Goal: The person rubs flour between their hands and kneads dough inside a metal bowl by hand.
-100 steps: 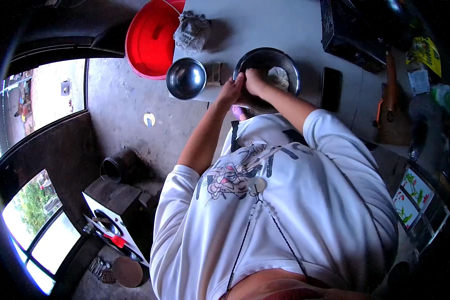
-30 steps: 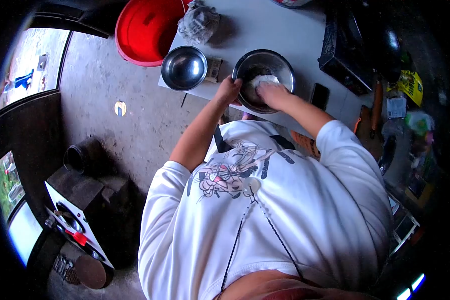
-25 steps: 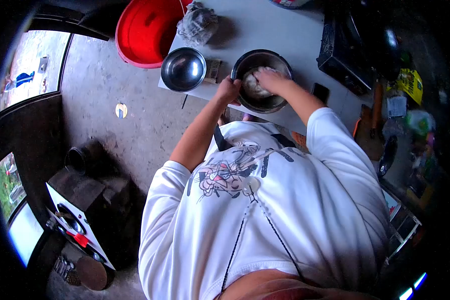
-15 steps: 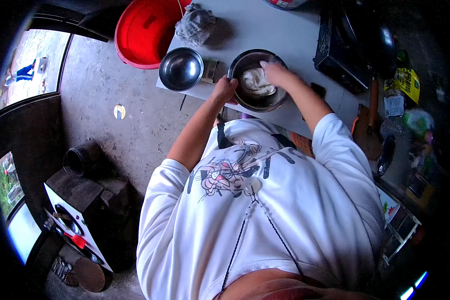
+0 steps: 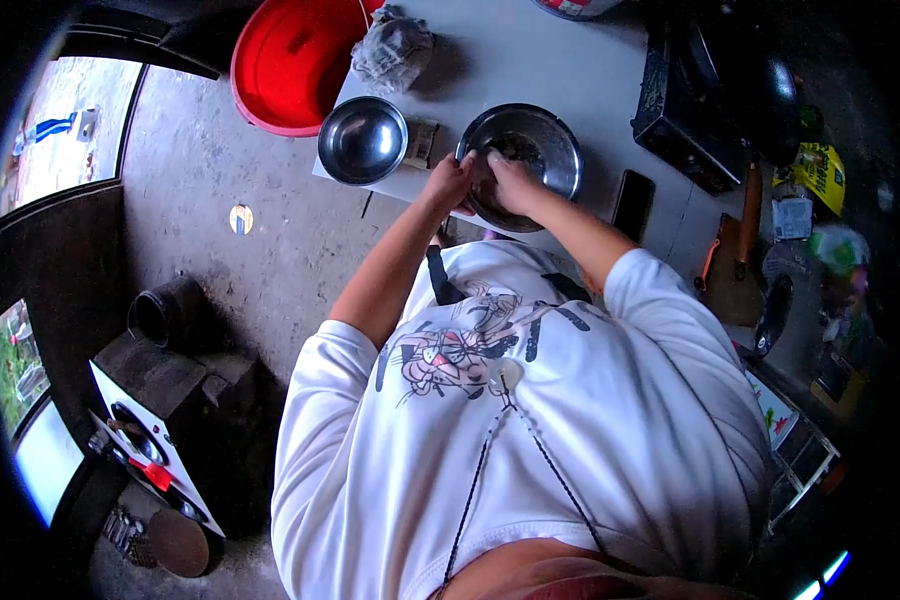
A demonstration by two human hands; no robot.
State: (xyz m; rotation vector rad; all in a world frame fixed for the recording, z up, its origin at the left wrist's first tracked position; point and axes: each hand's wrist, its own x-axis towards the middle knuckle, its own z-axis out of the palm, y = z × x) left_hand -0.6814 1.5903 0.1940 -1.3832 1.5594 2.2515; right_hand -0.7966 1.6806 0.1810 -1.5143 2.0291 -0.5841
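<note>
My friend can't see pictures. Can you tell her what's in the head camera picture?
Seen from above, a person in a white top has the left hand on the rim of a steel bowl and the right hand inside it. A second, smaller steel bowl and a red tub lie to the left on and beside the grey table.

Grey concrete floor (image 5: 270, 250); white table (image 5: 560, 50); daylit windows (image 5: 40, 150) left; red tub (image 5: 290, 60) beside table.

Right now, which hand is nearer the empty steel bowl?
Left. The left hand grips the near rim of the other bowl, just right of the empty steel bowl; the right hand is farther right.
</note>
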